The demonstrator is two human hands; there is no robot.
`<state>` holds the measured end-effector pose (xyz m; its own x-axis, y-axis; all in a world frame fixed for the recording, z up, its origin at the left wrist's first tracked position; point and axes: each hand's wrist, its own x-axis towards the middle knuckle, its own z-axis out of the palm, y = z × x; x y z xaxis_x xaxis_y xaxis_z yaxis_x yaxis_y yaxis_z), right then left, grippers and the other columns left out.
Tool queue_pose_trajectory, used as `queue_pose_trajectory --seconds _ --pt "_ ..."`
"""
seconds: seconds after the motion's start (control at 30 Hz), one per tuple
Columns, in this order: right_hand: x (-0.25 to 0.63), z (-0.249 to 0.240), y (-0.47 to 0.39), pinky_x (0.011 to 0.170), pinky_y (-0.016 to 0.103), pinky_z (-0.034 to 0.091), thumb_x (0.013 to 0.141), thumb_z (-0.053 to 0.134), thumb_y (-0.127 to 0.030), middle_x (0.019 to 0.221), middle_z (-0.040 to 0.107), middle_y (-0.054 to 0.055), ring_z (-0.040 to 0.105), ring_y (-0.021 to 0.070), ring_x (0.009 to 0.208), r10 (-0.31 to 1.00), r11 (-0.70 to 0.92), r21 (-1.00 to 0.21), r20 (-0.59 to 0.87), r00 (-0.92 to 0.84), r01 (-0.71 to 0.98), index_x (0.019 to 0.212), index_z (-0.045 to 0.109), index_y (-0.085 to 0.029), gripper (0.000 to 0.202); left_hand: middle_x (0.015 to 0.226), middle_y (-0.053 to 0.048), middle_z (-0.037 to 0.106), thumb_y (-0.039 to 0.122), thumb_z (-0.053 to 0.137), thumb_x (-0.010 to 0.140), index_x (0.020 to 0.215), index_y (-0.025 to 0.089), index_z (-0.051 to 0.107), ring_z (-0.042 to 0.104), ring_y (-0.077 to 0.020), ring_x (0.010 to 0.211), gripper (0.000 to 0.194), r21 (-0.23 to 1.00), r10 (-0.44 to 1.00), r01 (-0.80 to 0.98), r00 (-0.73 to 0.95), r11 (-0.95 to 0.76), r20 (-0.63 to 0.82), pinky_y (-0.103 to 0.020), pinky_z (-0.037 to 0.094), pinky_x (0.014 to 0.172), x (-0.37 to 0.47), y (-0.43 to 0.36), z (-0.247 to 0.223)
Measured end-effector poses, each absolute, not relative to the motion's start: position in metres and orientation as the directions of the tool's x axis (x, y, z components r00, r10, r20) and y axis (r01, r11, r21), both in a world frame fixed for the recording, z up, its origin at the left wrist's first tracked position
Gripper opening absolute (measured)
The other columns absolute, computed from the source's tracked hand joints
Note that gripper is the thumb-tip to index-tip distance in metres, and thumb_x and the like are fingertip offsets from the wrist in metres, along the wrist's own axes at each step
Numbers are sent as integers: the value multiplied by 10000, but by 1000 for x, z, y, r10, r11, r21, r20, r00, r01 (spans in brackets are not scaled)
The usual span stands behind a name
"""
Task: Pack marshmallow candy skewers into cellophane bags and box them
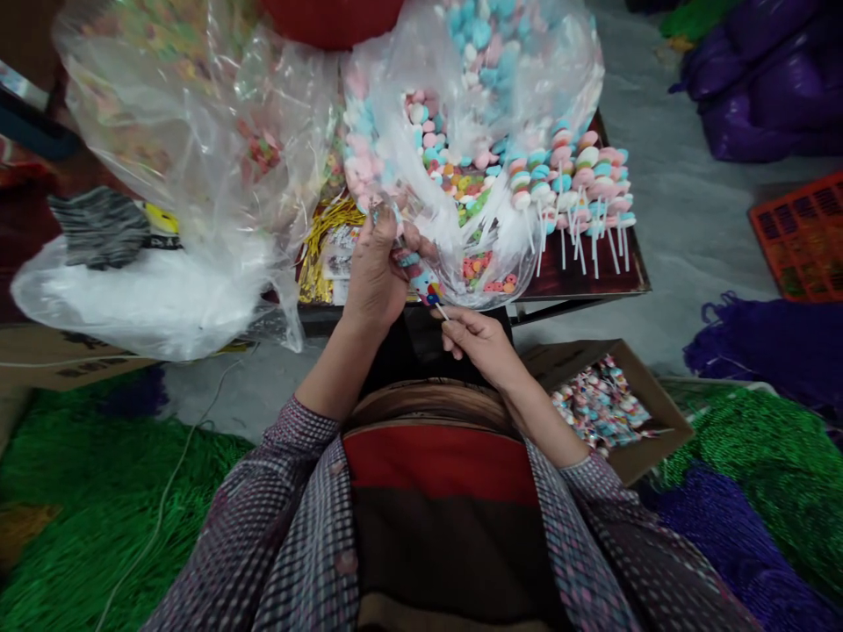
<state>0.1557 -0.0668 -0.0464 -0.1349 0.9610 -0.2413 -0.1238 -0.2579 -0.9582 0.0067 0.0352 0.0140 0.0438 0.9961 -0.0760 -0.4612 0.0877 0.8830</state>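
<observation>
Between my hands is a marshmallow skewer (pixel 420 279) in a printed clear wrapper, tilted with its white stick toward my right. My left hand (pixel 382 268) is closed around the wrapped upper part, with thumb and fingers near the top. My right hand (pixel 479 341) pinches the stick at the lower end. Just beyond them lies an open clear bag (pixel 435 193) of pink, white and blue marshmallows and small ring candies. Gold twist ties (pixel 316 272) lie beside my left hand. Several unwrapped marshmallow skewers (pixel 580 180) are piled on the table's right end, sticks toward me.
A large bag of coloured candy (pixel 198 105) and a grey glove (pixel 102 228) are on the left. Below the table's right side stands a cardboard box (pixel 652 399) of wrapped skewers. Green netting (pixel 764 439), purple netting and an orange crate (pixel 800 237) lie on the floor.
</observation>
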Motion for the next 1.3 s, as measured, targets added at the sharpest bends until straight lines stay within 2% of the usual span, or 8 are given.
queue_pose_trajectory --seconds 0.23,0.43,0.57,0.67,0.93,1.07,1.2,1.3 --pt "144 -38 -67 440 193 393 818 701 -673 575 635 -56 516 55 421 971 -234 -966 -226 -81 -109 907 714 -179 502 699 17 548 666 571 930 1114 271 632 581 -127 613 440 895 982 -423 174 144 -75 -257 421 513 29 4 -10" --pt "140 -36 -61 412 192 399 791 687 -731 531 608 -78 519 63 389 970 -243 -959 -241 -32 -149 905 680 -200 543 741 17 574 714 625 862 908 238 632 475 -108 622 478 991 950 -137 310 11 32 -270 437 586 12 -5 -32" --pt "146 -37 -61 433 214 411 874 613 -702 498 557 -95 483 69 383 985 -165 -986 -166 45 -26 1065 707 -217 529 702 8 513 682 549 927 719 226 564 459 -144 684 501 960 937 108 271 -258 221 -316 403 703 -1 4 -36" --pt "150 -38 -62 494 253 456 945 566 -625 540 573 -81 504 92 430 992 -73 -988 -57 113 136 1257 672 -257 494 678 4 489 581 629 923 650 230 537 437 -168 684 454 940 936 176 252 -293 244 -326 361 732 -2 4 -37" --pt "148 -40 -61 611 329 533 1020 452 -541 557 563 -45 494 137 469 996 62 -954 76 36 292 1364 656 -284 475 628 16 528 272 711 897 623 222 584 478 -162 659 306 979 948 117 290 -169 130 -305 364 733 12 -5 -40" --pt "148 -40 -62 631 329 540 1021 458 -528 575 581 -41 493 138 485 995 57 -953 77 56 299 1354 666 -313 447 732 2 639 468 729 886 765 225 674 575 -161 740 276 997 945 -64 319 -51 68 -295 443 762 4 -5 -36" --pt "146 -42 -65 621 305 533 1028 440 -504 587 590 -45 496 127 481 994 81 -950 100 48 302 1397 635 -295 467 1042 -67 727 694 622 878 1072 241 695 668 -184 942 498 931 962 -346 271 118 -22 -302 504 802 3 1 -27" --pt "143 -43 -67 621 284 522 1020 436 -545 591 593 -51 507 118 487 994 88 -946 102 28 312 1395 630 -264 507 853 -39 714 644 668 877 1152 238 666 706 -201 911 491 859 943 -428 288 280 -165 -300 517 745 9 6 -17"
